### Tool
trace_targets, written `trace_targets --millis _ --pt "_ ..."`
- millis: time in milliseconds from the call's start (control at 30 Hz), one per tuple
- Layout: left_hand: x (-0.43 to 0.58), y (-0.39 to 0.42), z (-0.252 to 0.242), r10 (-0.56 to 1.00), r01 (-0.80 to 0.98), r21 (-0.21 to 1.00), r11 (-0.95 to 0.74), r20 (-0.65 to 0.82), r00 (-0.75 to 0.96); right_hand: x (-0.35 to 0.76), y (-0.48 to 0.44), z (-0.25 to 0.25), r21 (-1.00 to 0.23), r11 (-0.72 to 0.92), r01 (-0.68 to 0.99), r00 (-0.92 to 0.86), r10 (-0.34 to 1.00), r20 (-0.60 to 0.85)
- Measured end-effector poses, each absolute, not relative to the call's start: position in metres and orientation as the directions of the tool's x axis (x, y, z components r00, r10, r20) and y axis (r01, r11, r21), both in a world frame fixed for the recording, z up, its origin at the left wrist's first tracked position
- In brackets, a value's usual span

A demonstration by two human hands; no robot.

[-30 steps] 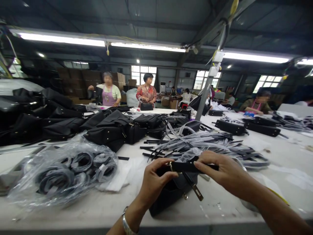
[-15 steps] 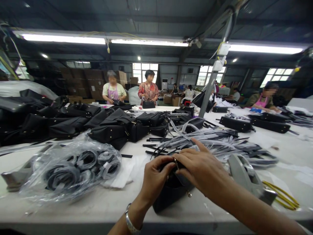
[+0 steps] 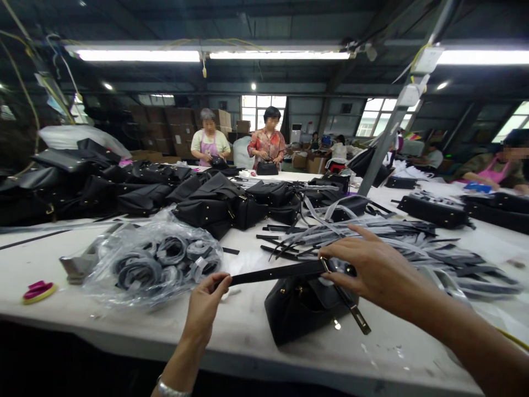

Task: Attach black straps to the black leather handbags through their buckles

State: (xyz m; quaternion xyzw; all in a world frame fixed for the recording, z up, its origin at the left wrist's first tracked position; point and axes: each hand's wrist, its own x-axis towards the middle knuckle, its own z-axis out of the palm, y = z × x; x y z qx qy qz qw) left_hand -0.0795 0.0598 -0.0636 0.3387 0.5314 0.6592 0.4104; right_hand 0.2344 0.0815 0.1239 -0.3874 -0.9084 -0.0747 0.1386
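Note:
A black strap [image 3: 275, 273] is stretched between my two hands above a small black handbag [image 3: 293, 314]. My left hand [image 3: 205, 300] pinches the strap's left end between thumb and fingers. Its right part, by a gold-coloured buckle [image 3: 326, 264], is gripped by my right hand [image 3: 357, 262], with the index finger raised. Below that hand, a strap end with a metal clasp [image 3: 361, 320] hangs down over the bag's right side. The bag sits on the white table [image 3: 243, 336], and a small gold fitting [image 3: 336, 324] shows on its front.
To the left lie a clear plastic bag of coiled straps [image 3: 152, 264], a tape dispenser [image 3: 82, 259] and a pink-and-yellow pad [image 3: 39, 292]. Loose straps [image 3: 397, 237] and black bags [image 3: 210, 204] cover the table beyond. Co-workers [image 3: 266, 140] stand across it; a metal post [image 3: 382, 143] rises at right.
My hands were together at the bag's top; the left has moved left, drawing the strap out straight. The clasp end now shows on the right. The view has swung left.

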Motion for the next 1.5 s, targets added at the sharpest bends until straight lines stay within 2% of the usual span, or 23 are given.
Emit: trace_targets --millis 133,233,300,367,433,500,600,667,767,833,900,1000,1067,1100,1200,1267,1333,1500 --pt "-0.09 0.055 -0.07 0.867 -0.407 0.912 -0.051 -0.162 -0.471 0.234 0.088 0.122 -0.001 0.674 0.739 -0.644 0.707 0.291" --pt "-0.073 0.053 -0.041 0.891 -0.415 0.897 -0.153 -0.057 -0.451 0.221 0.083 0.128 -0.069 0.679 0.731 -0.647 0.722 0.243" --pt "-0.057 0.052 -0.012 0.899 -0.369 0.889 -0.271 0.096 -0.428 0.208 0.073 0.137 -0.196 0.694 0.692 -0.67 0.72 0.184" --pt "-0.04 0.053 0.018 0.878 -0.312 0.868 -0.386 0.242 -0.413 0.195 0.063 0.15 -0.382 0.678 0.628 -0.704 0.704 0.092" --pt "-0.026 0.057 0.041 0.844 -0.288 0.826 -0.484 0.355 -0.402 0.188 0.055 0.163 -0.577 0.593 0.562 -0.731 0.682 -0.012" --pt "-0.016 0.061 0.051 0.837 -0.337 0.781 -0.526 0.404 -0.369 0.189 0.053 0.174 -0.746 0.455 0.486 -0.736 0.673 -0.069" --pt "-0.004 0.066 0.043 0.871 -0.398 0.775 -0.49 0.449 -0.198 0.203 0.057 0.185 -0.9 0.306 0.309 -0.643 0.765 0.039" --pt "0.004 0.067 0.028 0.875 -0.255 0.845 -0.471 0.483 -0.016 0.215 0.061 0.191 -0.937 0.304 0.171 -0.503 0.845 0.182" --pt "0.015 0.065 0.004 0.869 0.053 0.878 -0.476 0.46 0.18 0.232 0.064 0.205 -0.936 0.349 -0.04 -0.266 0.899 0.347" --pt "0.018 0.064 -0.006 0.87 0.123 0.869 -0.48 0.452 0.199 0.242 0.064 0.214 -0.913 0.386 -0.131 -0.157 0.901 0.404" --pt "0.018 0.064 -0.012 0.872 0.121 0.868 -0.481 0.46 0.168 0.25 0.062 0.218 -0.891 0.438 -0.122 -0.083 0.89 0.449" --pt "0.015 0.065 -0.017 0.888 0.088 0.884 -0.459 0.453 0.074 0.259 0.058 0.21 -0.863 0.501 0.067 -0.03 0.866 0.5" --pt "0.015 0.064 -0.021 0.907 0.044 0.906 -0.421 0.421 0.01 0.259 0.056 0.194 -0.848 0.436 0.301 -0.12 0.899 0.42" --pt "0.016 0.063 -0.023 0.916 0.018 0.916 -0.4 0.4 -0.013 0.257 0.056 0.185 -0.812 0.387 0.437 -0.198 0.922 0.332" --pt "0.023 0.06 -0.029 0.938 -0.061 0.936 -0.347 0.345 -0.04 0.241 0.055 0.152 -0.582 0.35 0.734 -0.397 0.916 0.05" --pt "0.029 0.059 -0.032 0.947 -0.116 0.94 -0.321 0.318 -0.041 0.229 0.057 0.132 -0.485 0.385 0.785 -0.466 0.883 -0.053" --pt "0.033 0.059 -0.035 0.954 -0.17 0.938 -0.301 0.298 -0.043 0.219 0.06 0.117 -0.441 0.396 0.805 -0.486 0.867 -0.108" --pt "0.038 0.059 -0.04 0.963 -0.241 0.933 -0.269 0.268 -0.037 0.209 0.072 0.102 -0.389 0.401 0.829 -0.482 0.866 -0.133"
